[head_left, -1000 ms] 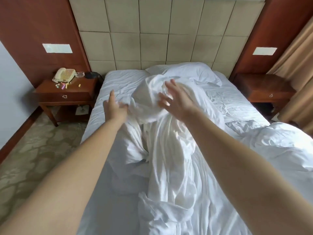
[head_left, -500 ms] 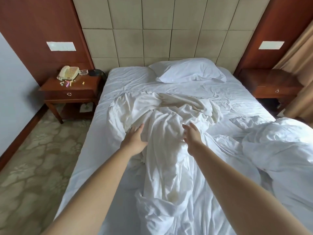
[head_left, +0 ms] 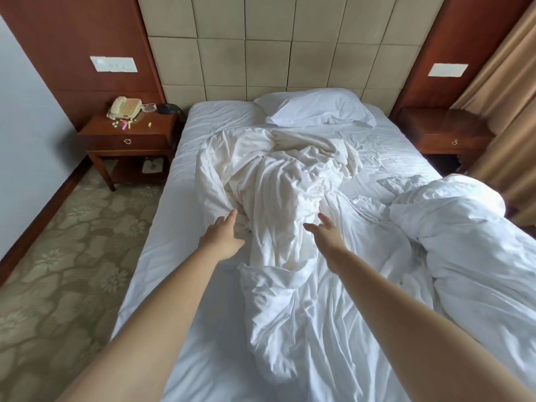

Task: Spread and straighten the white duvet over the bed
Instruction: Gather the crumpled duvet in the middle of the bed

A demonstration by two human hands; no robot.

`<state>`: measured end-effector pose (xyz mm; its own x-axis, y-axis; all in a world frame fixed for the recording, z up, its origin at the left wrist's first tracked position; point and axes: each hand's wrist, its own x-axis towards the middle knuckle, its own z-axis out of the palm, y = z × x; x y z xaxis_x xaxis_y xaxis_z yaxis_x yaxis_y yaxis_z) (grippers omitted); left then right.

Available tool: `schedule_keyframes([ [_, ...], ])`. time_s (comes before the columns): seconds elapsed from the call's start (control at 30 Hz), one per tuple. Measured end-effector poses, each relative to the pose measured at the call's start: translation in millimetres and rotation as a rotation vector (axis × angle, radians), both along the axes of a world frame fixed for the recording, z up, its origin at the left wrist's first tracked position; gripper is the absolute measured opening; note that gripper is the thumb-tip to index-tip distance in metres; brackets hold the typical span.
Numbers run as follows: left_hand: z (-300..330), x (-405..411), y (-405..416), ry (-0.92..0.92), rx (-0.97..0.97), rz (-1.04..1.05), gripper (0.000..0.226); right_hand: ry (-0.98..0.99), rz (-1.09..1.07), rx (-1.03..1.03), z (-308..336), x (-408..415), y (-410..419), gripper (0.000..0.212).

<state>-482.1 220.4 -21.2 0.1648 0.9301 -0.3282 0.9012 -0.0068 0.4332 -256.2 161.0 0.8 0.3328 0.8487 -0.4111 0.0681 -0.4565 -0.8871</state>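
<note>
A crumpled white duvet lies bunched along the centre of the bed, below a pillow at upper centre. The left hand reaches into its left folds, fingers hidden; whether they grip cannot be told. The right hand hovers over the cloth, fingers extended, holding nothing.
</note>
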Motion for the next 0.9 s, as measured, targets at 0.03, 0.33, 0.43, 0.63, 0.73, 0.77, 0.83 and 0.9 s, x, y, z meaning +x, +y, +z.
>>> schedule_keyframes([
  [0.03,-3.1,0.0,-15.2,0.008,-0.02,0.0,0.085,-0.005,0.025,-0.021,-2.8,0.0,-15.5,0.065],
  [0.33,-10.1,-7.0,-155.8,0.083,-0.027,0.032,0.079,0.021,0.15,-0.052,-22.4,3.0,-131.9,0.068],
  [0.43,-12.5,-16.2,-208.5,0.13,-0.064,0.036,0.078,0.035,0.198,-0.073,-32.2,-1.2,-169.5,0.069],
  [0.63,-4.1,-56.2,-270.0,0.133,-0.078,0.041,0.081,0.019,0.314,-0.083,-33.1,-49.4,-223.0,0.07],
  [0.73,5.9,-81.2,-286.4,0.115,-0.058,0.058,0.079,-0.01,0.355,-0.045,-21.8,-80.3,-233.2,0.067],
  [0.77,10.4,-89.5,-289.6,0.11,-0.044,0.057,0.077,-0.035,0.352,-0.036,-18.3,-89.9,-233.9,0.067],
  [0.83,19.4,-110.7,-292.2,0.091,-0.012,0.042,0.076,-0.059,0.338,-0.015,-10.2,-113.8,-231.9,0.067],
  [0.9,27.1,-140.6,-290.9,0.068,0.025,0.03,0.075,-0.089,0.322,0.02,-6.2,-144.9,-225.5,0.069],
])
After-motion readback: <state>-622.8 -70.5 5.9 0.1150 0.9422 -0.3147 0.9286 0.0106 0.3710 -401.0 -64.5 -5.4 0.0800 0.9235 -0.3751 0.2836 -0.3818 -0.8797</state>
